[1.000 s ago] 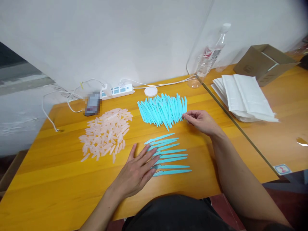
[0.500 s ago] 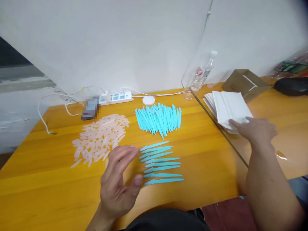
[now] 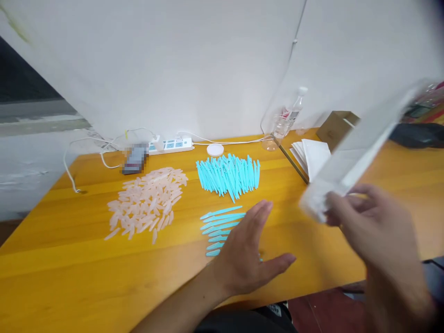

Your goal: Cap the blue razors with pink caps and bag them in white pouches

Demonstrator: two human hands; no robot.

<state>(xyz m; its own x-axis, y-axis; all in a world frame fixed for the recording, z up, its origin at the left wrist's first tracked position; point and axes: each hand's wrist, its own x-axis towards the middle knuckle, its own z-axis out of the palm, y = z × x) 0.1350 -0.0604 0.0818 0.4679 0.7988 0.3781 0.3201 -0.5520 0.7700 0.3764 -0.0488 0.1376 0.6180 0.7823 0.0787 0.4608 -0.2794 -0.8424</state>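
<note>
Right hand (image 3: pixel 374 226) is lifted above the table (image 3: pixel 69 277), fingers pinched on one end of a blurred white bag (image 3: pixel 350 162); its contents cannot be made out. Left hand (image 3: pixel 248 254) hovers open, fingers spread, over the row of blue pieces (image 3: pixel 220 222). The cardboard box (image 3: pixel 335 126) stands beyond the white stack (image 3: pixel 312 159); its inside is not visible.

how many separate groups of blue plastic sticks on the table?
2. A dense pile of blue sticks lies near the white puck by the wall. A laid-out row of blue sticks lies nearer the person; the left hand hides part of it.
</note>
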